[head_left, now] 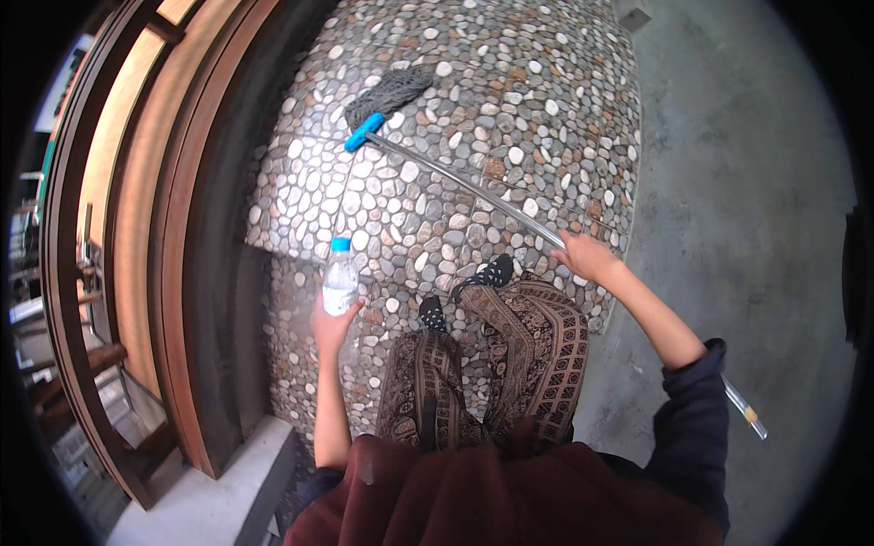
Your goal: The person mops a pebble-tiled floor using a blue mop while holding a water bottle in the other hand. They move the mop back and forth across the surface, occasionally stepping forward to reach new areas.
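Observation:
In the head view, my left hand [331, 318] grips a clear plastic bottle [340, 278] with a blue cap and a pale label, held upright at left of centre. My right hand [583, 255] is closed on the metal pole [473, 189] of a mop, which slants from the upper middle down to the lower right behind my forearm. At the pole's far end, a blue clamp [364, 132] holds a grey string mop head [396, 91] lying on the pebbled floor [510, 109]. My legs in patterned trousers and dotted socks are below.
Wooden frames [182, 227] of a door or window run along the left, above a pale concrete ledge [209, 496]. Smooth grey concrete floor [728, 200] borders the pebbles on the right, with a small concrete block [635, 16] at the top edge.

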{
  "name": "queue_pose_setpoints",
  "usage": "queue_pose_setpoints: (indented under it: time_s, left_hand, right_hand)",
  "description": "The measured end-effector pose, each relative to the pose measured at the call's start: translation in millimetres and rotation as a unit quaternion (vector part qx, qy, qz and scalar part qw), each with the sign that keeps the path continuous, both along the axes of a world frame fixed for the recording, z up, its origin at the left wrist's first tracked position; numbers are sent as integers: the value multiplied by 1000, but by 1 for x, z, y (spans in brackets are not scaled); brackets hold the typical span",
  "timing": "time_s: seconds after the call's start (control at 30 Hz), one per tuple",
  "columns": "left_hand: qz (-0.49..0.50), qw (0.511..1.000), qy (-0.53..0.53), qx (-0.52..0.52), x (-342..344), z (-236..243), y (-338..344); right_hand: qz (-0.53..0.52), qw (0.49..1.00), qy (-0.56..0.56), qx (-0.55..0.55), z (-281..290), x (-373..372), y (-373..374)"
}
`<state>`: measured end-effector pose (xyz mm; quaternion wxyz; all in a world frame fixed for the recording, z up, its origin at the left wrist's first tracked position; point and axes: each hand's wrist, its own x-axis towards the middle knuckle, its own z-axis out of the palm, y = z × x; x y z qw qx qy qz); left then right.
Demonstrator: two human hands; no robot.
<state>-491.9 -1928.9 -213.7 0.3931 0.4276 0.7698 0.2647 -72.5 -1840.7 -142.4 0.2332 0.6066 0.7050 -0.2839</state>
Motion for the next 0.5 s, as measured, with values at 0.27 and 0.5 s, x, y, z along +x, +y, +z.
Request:
queue_pose_setpoints:
  time_s: [0.27,0.5]
  left_hand:
    - [-236,930,230,-164,2,1,44]
    - [-377,880,253,-137,65,1,67]
  right_hand:
    - [12,989,-66,131,-28,-35,52]
    - [-100,983,-145,48,55,90,-56]
